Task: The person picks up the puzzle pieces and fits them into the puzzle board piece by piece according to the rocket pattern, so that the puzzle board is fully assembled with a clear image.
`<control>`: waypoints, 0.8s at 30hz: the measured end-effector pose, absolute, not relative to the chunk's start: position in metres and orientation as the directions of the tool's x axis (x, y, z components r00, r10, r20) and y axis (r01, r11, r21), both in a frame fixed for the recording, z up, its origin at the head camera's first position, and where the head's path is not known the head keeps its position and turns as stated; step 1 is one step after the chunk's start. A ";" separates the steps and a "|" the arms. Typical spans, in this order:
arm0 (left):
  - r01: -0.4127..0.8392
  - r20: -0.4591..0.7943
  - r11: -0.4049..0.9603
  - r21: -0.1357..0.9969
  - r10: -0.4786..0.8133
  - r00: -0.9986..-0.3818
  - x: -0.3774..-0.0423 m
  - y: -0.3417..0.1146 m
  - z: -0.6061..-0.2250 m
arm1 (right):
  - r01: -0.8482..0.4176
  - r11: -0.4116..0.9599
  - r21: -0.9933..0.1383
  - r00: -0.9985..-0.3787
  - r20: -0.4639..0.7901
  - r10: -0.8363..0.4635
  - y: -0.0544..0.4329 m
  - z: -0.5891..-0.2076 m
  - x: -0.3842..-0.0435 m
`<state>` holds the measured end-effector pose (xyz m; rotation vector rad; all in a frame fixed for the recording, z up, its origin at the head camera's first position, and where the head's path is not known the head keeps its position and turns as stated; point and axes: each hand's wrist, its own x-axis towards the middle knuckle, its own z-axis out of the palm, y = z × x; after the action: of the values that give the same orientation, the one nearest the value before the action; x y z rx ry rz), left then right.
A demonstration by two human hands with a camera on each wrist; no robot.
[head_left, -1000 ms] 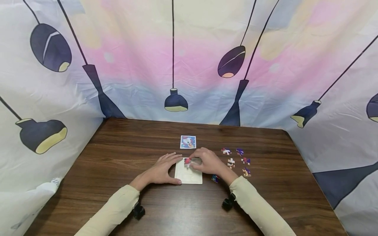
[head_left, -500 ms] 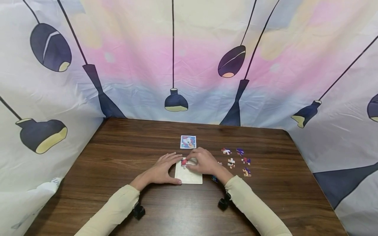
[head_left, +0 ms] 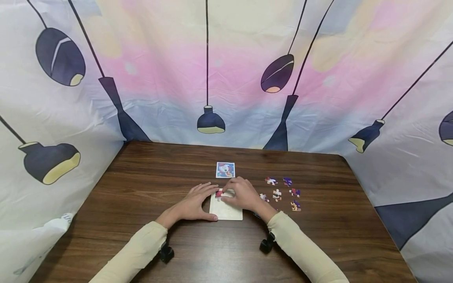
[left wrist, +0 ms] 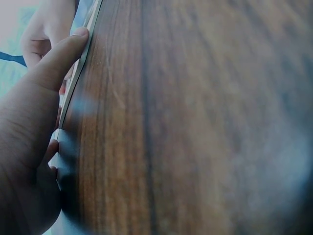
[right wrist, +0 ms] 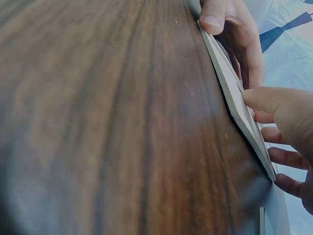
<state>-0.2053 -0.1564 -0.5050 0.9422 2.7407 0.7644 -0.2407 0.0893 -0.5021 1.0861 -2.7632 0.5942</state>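
Note:
A white puzzle board [head_left: 226,211] lies flat on the brown table [head_left: 141,177]. My left hand [head_left: 192,204] braces its left side, thumb on the near corner and straight fingers along the far corner. In the left wrist view the thumb [left wrist: 58,58] presses against the board's edge [left wrist: 80,66]. My right hand [head_left: 242,194] curls over a red puzzle piece [head_left: 219,193] and holds it down on the board's far left corner. The right wrist view shows the board [right wrist: 234,103] edge-on, with my right hand [right wrist: 288,117] above it and my left hand [right wrist: 234,34] beyond.
A small reference picture [head_left: 225,169] lies just beyond the board. Several loose puzzle pieces [head_left: 287,181] are scattered to the right of my right hand, one [head_left: 263,197] close to the wrist. Printed fabric walls close in the table on three sides.
My right hand has carried the red piece leftward across the board, from its far middle to the far left corner. The left hand has stayed put.

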 end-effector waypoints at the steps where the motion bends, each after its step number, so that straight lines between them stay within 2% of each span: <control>1: 0.535 0.028 0.673 0.510 0.609 -0.793 -0.205 -0.156 -0.505 | -0.672 0.669 -0.316 -0.739 0.245 -0.627 0.088 -0.502 -0.240; 11: 0.543 0.034 0.672 0.503 0.613 -0.789 -0.206 -0.157 -0.506 | -0.654 0.683 -0.324 -0.756 0.269 -0.596 0.084 -0.504 -0.239; 18: 0.546 0.033 0.669 0.505 0.616 -0.787 -0.207 -0.156 -0.505 | -0.665 0.683 -0.301 -0.747 0.268 -0.609 0.086 -0.502 -0.240; 24: 0.539 0.037 0.660 0.522 0.614 -0.788 -0.205 -0.156 -0.504 | -0.648 0.670 -0.362 -0.760 0.241 -0.604 0.096 -0.493 -0.239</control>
<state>-0.2047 -0.1562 -0.5038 0.9544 2.7313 0.7897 -0.2386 0.0960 -0.4932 1.0442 -2.7785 0.6621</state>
